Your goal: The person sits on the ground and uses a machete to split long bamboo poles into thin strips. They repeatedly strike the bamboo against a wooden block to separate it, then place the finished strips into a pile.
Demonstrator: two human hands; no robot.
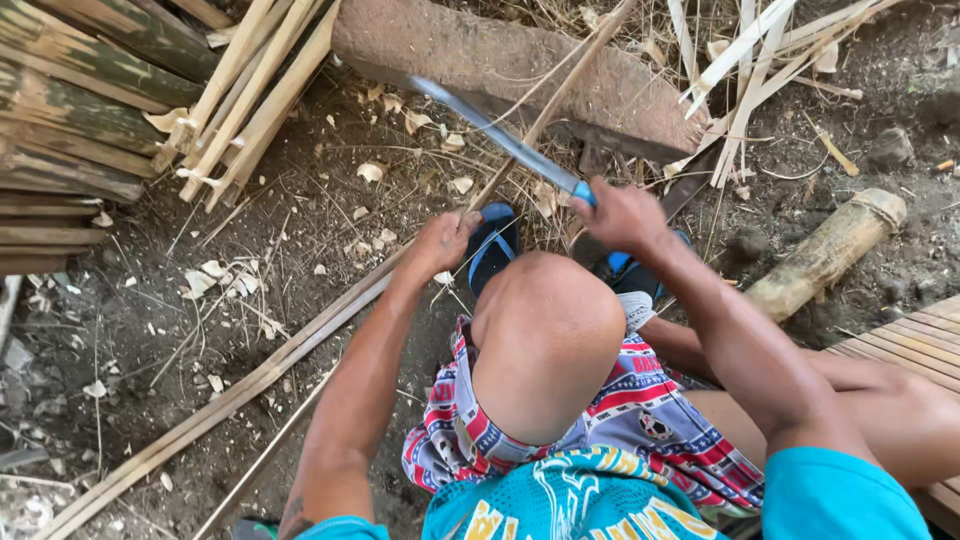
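The person sits low over the dirt ground (300,240), one knee (545,340) raised between the arms, which keeps both hands close in front of the body. The right hand (622,215) has its fingers clamped round the blue handle of a long knife (500,135), blade angled up and away to the left, seemingly so the edge meets the bamboo strip (530,125) at a slant. The left hand (440,240) closes on that strip lower down, just beside the blue sandal (492,245). The strip runs through the left fingers and crosses the blade well above them. A bundle of split bamboo (250,95) lies upper left.
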